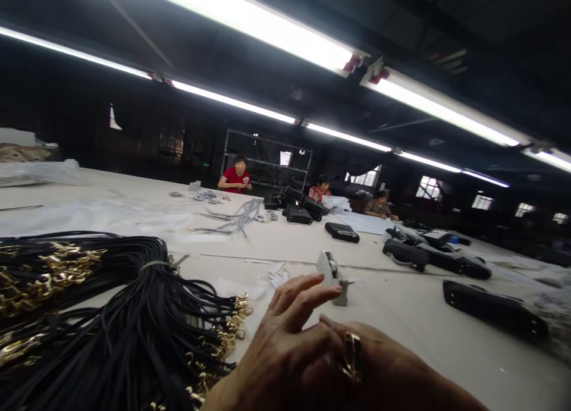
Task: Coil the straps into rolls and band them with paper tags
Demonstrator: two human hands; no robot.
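My left hand (285, 339) and my right hand (392, 357) meet above the near side of the table. Two fingers of the left one stretch up and to the right, while its thumb side presses against the right hand. The right fingers are curled in. A shiny gold-coloured band (352, 354) shows at the right hand; whether it is a ring or a held metal part, I cannot tell. Whatever lies between the fingertips is hidden. Left of the hands lies a large tied bundle of black straps (147, 322) with gold clasps (238, 316) at their ends.
Just behind my fingers stands a small grey-white device (330, 268), perhaps a tape dispenser. Black bags (298, 212) lie across the pale table (401, 316), with grey straps (243, 217) farther back. Several people, one in a red shirt (234, 179), sit along the far side.
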